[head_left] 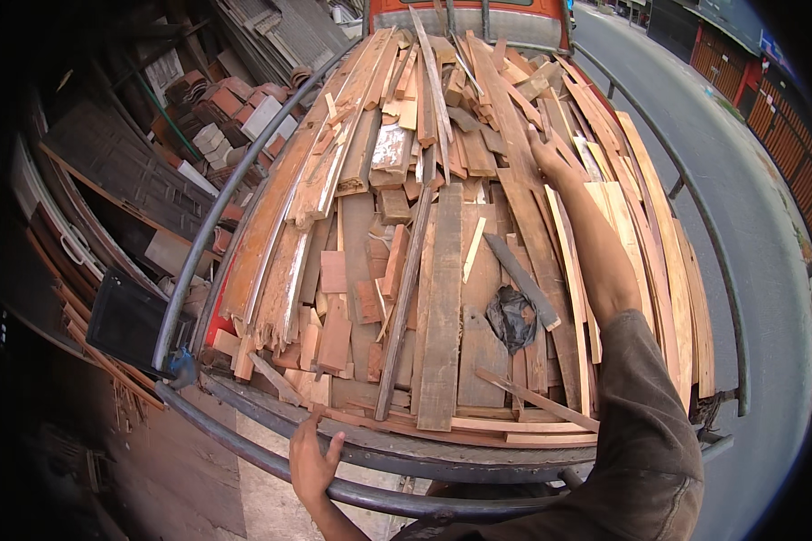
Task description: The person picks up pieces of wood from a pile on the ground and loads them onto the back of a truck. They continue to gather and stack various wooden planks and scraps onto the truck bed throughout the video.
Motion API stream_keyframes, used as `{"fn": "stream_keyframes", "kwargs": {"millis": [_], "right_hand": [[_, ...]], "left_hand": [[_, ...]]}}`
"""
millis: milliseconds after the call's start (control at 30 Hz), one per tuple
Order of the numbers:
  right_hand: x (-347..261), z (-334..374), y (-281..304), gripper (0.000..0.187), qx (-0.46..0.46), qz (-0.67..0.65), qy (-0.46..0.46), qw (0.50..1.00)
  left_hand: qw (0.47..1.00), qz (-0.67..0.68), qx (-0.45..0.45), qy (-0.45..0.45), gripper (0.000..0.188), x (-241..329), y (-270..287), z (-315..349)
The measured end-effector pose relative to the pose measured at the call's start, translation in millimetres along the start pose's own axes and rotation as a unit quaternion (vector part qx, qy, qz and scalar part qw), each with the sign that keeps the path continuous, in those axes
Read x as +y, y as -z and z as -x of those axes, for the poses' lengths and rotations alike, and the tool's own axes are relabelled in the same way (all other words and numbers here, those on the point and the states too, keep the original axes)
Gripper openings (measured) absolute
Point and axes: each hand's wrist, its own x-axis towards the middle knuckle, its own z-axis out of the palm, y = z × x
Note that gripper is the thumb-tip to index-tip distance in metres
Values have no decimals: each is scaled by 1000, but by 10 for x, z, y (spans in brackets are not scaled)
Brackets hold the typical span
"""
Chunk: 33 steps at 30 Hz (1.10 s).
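Observation:
A truck bed is heaped with wooden planks, strips and offcuts. My right arm stretches far over the load on the right. My right hand (pixel 550 164) is closed at the edge of a long brown wooden plank (pixel 508 108), its fingertips partly hidden. At the near left, my left hand (pixel 314 460) rests by the bed's rear edge, its thumb apart and fingertips touching the wood there. A wide grey-brown board (pixel 442 307) lies lengthwise in the middle. Beside it sits a crumpled black plastic bag (pixel 512 320), with a short dark strip (pixel 523 281) across it.
Metal side rails (pixel 215 221) flank the load, and a curved rear bar (pixel 397 499) crosses close to me. The orange-red cab (pixel 465 20) stands at the far end. Stacked roof tiles (pixel 230 104) and old doors (pixel 131 171) are left; a road (pixel 695 135) runs along the right.

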Motion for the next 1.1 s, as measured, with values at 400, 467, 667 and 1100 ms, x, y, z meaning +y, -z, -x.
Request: {"fn": "stream_keyframes", "kwargs": {"millis": [400, 467, 667, 1100], "right_hand": [[1803, 1549, 165, 74, -39, 232, 215, 948], [2329, 1975, 236, 67, -47, 298, 170, 938], [2723, 2746, 441, 64, -118, 440, 84, 886], [2795, 2711, 496, 46, -68, 261, 56, 961]], "left_hand": [[999, 42, 6, -7, 52, -41, -54, 48], [1000, 27, -1, -6, 52, -68, -81, 75], [999, -11, -10, 43, 55, -128, -125, 89], [999, 0, 30, 44, 51, -213, -173, 104]]}}
